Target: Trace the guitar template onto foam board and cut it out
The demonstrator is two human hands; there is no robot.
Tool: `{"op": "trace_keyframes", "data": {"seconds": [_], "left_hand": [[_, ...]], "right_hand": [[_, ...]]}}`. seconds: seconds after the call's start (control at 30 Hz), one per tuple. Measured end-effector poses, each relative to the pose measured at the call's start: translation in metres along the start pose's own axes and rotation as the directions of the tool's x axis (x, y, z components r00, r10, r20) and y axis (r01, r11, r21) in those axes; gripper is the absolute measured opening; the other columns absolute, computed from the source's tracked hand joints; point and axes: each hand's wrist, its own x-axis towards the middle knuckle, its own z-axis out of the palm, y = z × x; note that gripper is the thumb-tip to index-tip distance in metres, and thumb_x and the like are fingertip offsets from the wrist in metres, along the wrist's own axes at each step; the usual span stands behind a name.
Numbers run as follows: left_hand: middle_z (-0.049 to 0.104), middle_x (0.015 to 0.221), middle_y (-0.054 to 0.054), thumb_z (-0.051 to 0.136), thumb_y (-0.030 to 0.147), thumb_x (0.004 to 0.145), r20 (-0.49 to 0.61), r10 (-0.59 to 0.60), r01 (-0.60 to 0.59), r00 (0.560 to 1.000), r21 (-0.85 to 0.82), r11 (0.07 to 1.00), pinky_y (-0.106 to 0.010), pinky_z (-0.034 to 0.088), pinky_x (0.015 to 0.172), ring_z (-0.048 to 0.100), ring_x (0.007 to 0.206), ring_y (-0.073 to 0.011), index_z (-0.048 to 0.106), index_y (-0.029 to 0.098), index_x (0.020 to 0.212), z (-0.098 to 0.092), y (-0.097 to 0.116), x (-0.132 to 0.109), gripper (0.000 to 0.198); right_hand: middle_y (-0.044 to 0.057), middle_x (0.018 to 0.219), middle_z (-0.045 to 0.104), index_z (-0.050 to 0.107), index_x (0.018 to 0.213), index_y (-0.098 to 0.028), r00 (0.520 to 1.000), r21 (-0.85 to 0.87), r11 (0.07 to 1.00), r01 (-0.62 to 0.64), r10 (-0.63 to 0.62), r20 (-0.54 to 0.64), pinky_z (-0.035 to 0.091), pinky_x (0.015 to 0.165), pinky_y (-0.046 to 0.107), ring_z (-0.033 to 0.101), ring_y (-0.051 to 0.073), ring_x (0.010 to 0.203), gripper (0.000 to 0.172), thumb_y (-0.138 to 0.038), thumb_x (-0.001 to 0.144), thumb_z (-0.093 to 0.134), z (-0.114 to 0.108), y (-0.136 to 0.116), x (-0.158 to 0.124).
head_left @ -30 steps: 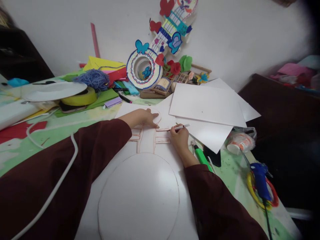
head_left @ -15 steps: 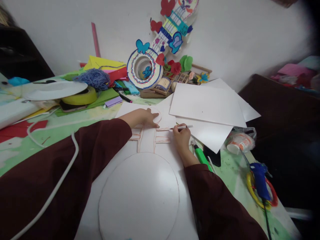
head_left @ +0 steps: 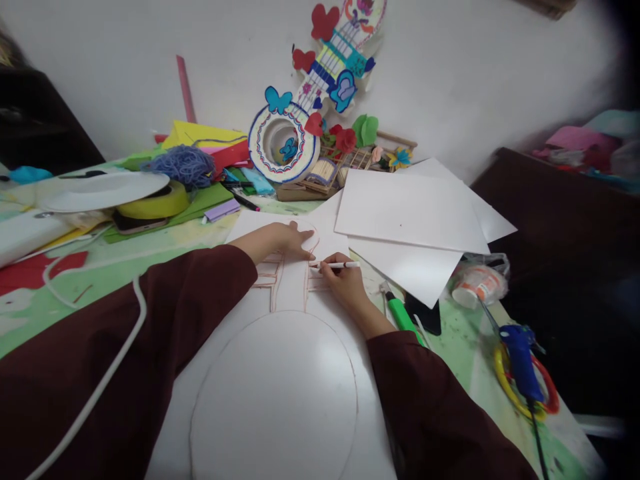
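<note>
A large white sheet lies in front of me, marked with a pencil circle and a reddish-brown outline of a neck with side bars above it. My left hand lies on the upper part of the drawing, fingers spread, pressing on the sheet. My right hand is closed around a slim white pencil. Its tip is at the right-hand bars beside the neck, close to my left fingertips; whether it touches the sheet I cannot tell.
Loose white sheets overlap at the right, near a green cutter, a dark phone and a blue glue gun. A decorated paper guitar leans on the wall. Yellow tape and blue yarn lie left.
My right hand has moved left with the pencil, from the outer ends of the right-hand bars to near the neck outline. My left hand stays spread on the sheet. The view has shifted slightly.
</note>
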Motion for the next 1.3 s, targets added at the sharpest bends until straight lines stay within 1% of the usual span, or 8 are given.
{"op": "trace_keyframes", "data": {"seconds": [0.27, 0.5, 0.8, 0.9, 1.0, 1.07, 1.17, 1.3], "left_hand": [[0.002, 0.156, -0.009, 0.044, 0.085, 0.058, 0.000, -0.006, 0.006, 1.000, 0.000, 1.000, -0.052, 0.036, 0.097, 0.038, 0.126, -0.0444, 0.007, 0.039, 0.146, 0.000, 0.000, 0.000, 0.106], [0.001, 0.156, -0.010, 0.046, 0.086, 0.055, -0.012, 0.000, -0.001, 1.000, -0.032, 1.000, -0.055, 0.032, 0.098, 0.034, 0.128, -0.0466, 0.008, 0.040, 0.146, 0.002, -0.003, 0.004, 0.108], [0.000, 0.156, -0.011, 0.041, 0.087, 0.058, -0.007, 0.010, -0.009, 1.000, 0.012, 1.000, -0.054, 0.032, 0.099, 0.034, 0.129, -0.0450, 0.004, 0.039, 0.146, 0.003, -0.005, 0.005, 0.106], [-0.004, 0.155, -0.013, 0.048, 0.085, 0.054, 0.002, 0.034, -0.034, 0.999, 0.020, 0.999, -0.053, 0.032, 0.100, 0.032, 0.130, -0.0451, 0.001, 0.039, 0.146, 0.004, -0.008, 0.004, 0.113], [-0.011, 0.154, -0.014, 0.061, 0.078, 0.048, 0.052, 0.060, -0.062, 0.997, 0.031, 0.998, -0.050, 0.032, 0.102, 0.027, 0.133, -0.0443, -0.006, 0.037, 0.145, 0.004, -0.011, 0.005, 0.125], [-0.014, 0.154, -0.013, 0.067, 0.074, 0.045, 0.090, 0.055, -0.058, 0.994, 0.036, 0.998, -0.049, 0.031, 0.103, 0.023, 0.135, -0.0434, -0.009, 0.036, 0.145, 0.002, -0.012, 0.005, 0.131], [-0.016, 0.153, -0.011, 0.071, 0.070, 0.041, 0.124, 0.026, -0.032, 0.992, 0.046, 0.998, -0.050, 0.030, 0.104, 0.018, 0.137, -0.0430, -0.011, 0.036, 0.144, -0.001, -0.009, 0.006, 0.136], [-0.017, 0.153, -0.010, 0.073, 0.069, 0.038, 0.140, 0.002, -0.010, 0.990, 0.052, 0.999, -0.052, 0.030, 0.103, 0.015, 0.137, -0.0428, -0.013, 0.038, 0.143, -0.002, -0.005, 0.005, 0.139]], "right_hand": [[-0.002, 0.061, 0.057, 0.057, 0.073, -0.019, 0.997, -0.016, 1.000, -0.024, 0.025, 0.075, 0.033, 0.052, 0.022, 0.045, 0.010, 0.054, 0.016, -0.033, 0.078, 0.054, 0.001, -0.002, 0.001], [-0.006, 0.056, 0.047, 0.054, 0.070, -0.020, 0.994, -0.035, 0.999, 0.032, -0.028, 0.107, 0.029, 0.050, 0.021, 0.040, 0.009, 0.052, 0.013, -0.030, 0.077, 0.051, 0.002, 0.002, 0.001], [-0.005, 0.057, 0.048, 0.048, 0.065, -0.019, 0.979, 0.084, 0.995, 0.056, -0.071, 0.191, 0.030, 0.049, 0.021, 0.039, 0.009, 0.052, 0.011, -0.026, 0.074, 0.049, -0.002, 0.002, -0.002], [-0.005, 0.057, 0.048, 0.049, 0.065, -0.019, 0.982, 0.075, 0.995, 0.059, -0.072, 0.175, 0.030, 0.049, 0.021, 0.039, 0.009, 0.052, 0.012, -0.026, 0.074, 0.049, -0.002, 0.002, -0.002], [-0.005, 0.056, 0.047, 0.049, 0.064, -0.019, 0.984, 0.056, 0.996, 0.068, -0.076, 0.158, 0.029, 0.048, 0.021, 0.038, 0.009, 0.052, 0.012, -0.027, 0.074, 0.050, -0.002, 0.001, -0.002], [-0.004, 0.060, 0.052, 0.049, 0.065, -0.019, 0.984, 0.050, 0.996, 0.068, -0.075, 0.160, 0.031, 0.050, 0.021, 0.040, 0.009, 0.053, 0.011, -0.025, 0.074, 0.049, -0.002, 0.001, -0.002], [-0.002, 0.066, 0.058, 0.050, 0.066, -0.019, 0.985, 0.034, 0.998, 0.059, -0.064, 0.159, 0.034, 0.053, 0.021, 0.045, 0.010, 0.057, 0.009, -0.024, 0.074, 0.048, -0.002, -0.001, -0.002], [-0.002, 0.066, 0.059, 0.049, 0.064, -0.019, 0.987, -0.003, 0.997, 0.075, -0.074, 0.140, 0.034, 0.055, 0.021, 0.047, 0.010, 0.058, 0.010, -0.023, 0.074, 0.048, -0.003, -0.001, -0.002]]}}
